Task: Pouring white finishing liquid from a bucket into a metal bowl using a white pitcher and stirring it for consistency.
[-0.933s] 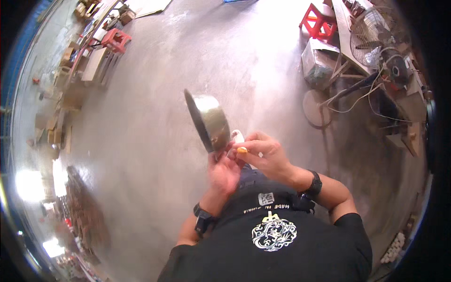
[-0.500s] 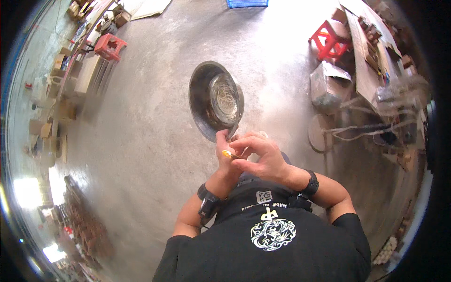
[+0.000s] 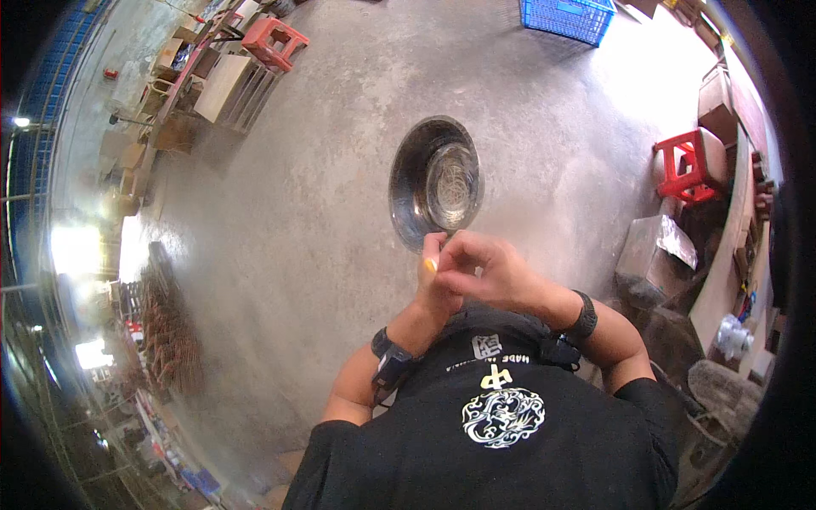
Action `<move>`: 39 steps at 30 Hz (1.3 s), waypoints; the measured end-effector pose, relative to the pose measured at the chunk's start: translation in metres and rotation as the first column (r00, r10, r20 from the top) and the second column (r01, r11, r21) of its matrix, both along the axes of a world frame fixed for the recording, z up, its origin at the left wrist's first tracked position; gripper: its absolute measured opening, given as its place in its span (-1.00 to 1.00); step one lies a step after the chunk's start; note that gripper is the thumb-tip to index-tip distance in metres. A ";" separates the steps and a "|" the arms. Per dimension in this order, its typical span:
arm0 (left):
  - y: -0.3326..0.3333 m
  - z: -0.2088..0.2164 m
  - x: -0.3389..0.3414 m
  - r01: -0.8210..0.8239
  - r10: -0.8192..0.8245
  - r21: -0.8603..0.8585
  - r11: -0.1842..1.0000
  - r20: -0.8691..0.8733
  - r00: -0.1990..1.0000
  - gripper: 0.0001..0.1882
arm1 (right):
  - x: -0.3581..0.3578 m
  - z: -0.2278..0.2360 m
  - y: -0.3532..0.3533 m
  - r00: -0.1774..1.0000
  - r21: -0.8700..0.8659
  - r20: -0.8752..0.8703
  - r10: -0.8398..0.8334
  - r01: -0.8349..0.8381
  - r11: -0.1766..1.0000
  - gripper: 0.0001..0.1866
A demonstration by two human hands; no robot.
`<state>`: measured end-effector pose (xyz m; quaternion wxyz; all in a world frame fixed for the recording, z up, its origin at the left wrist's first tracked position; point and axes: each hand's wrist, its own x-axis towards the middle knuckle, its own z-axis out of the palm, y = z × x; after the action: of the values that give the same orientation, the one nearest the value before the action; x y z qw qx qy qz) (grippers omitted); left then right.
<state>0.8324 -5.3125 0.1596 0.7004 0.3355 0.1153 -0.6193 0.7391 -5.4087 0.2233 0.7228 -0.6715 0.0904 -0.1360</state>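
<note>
In front of me hangs a dark, round metal basin [image 3: 405,191], tilted, with a scratched, shiny bottom. My left hand [image 3: 435,285] is closed at the basin's near rim, its thumb up along the edge; the rest of the grip is hidden. My right hand [image 3: 489,268] is right beside it, thumb and fingers pinched together. A small yellow-and-white thing [image 3: 430,265] pokes out from the right fingertips, lying against my left hand. Its kind is too small to make out.
A blue plastic crate [image 3: 567,19] stands on the concrete floor [image 3: 280,255] at the far right. To the right are a red stool [image 3: 688,166] and a silvery box [image 3: 656,259]. Another red stool [image 3: 274,44] and wooden pieces [image 3: 234,89] line the far left.
The view has turned: crate, stools and basin now lie further right in it. Both hands keep nearly the same pose; the right fingers are closer to the left hand.
</note>
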 end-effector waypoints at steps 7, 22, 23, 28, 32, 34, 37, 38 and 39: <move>-0.081 0.002 0.030 -0.071 0.023 0.227 0.971 0.208 0.978 -0.62 | 0.034 -0.003 -0.066 0.975 0.197 -0.012 -0.224 0.222 0.955 -0.79; -0.247 0.016 0.161 0.197 -0.302 0.354 0.915 0.274 0.913 -0.53 | 0.143 0.007 -0.214 0.777 -0.370 -0.263 -0.572 0.466 0.804 -0.75; -0.258 0.017 0.170 0.200 -0.303 0.352 0.914 0.267 0.915 -0.53 | 0.151 0.006 -0.223 0.775 -0.374 -0.269 -0.572 0.463 0.804 -0.75; -0.288 0.004 0.210 0.311 -0.403 0.312 0.898 0.294 0.867 -0.61 | 0.184 0.002 -0.260 0.778 -0.475 -0.228 -0.585 0.436 0.765 -0.80; -0.315 0.001 0.227 0.203 -0.329 0.362 0.910 0.333 0.884 -0.59 | 0.199 -0.004 -0.295 0.837 -0.564 -0.129 -0.533 0.380 0.733 -0.84; -0.330 -0.002 0.238 0.170 -0.326 0.360 0.917 0.437 0.838 -0.57 | 0.210 -0.010 -0.317 0.853 -0.646 -0.111 -0.510 0.328 0.690 -0.85; -0.358 -0.003 0.250 0.052 -0.263 0.380 0.923 0.528 0.808 -0.55 | 0.228 -0.011 -0.352 0.881 -0.669 0.035 -0.472 0.371 0.644 -0.85; -0.366 -0.005 0.251 0.026 -0.248 0.387 0.922 0.537 0.806 -0.55 | 0.231 -0.017 -0.364 0.891 -0.660 0.043 -0.452 0.365 0.657 -0.85; -0.376 -0.004 0.255 -0.004 -0.235 0.398 0.918 0.550 0.802 -0.55 | 0.236 -0.022 -0.378 0.906 -0.712 0.086 -0.415 0.347 0.610 -0.85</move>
<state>1.0877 -5.6886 0.1553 0.5832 0.6455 -0.0101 -0.4930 0.9750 -5.7866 0.2014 0.3550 -0.8682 0.2026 -0.2812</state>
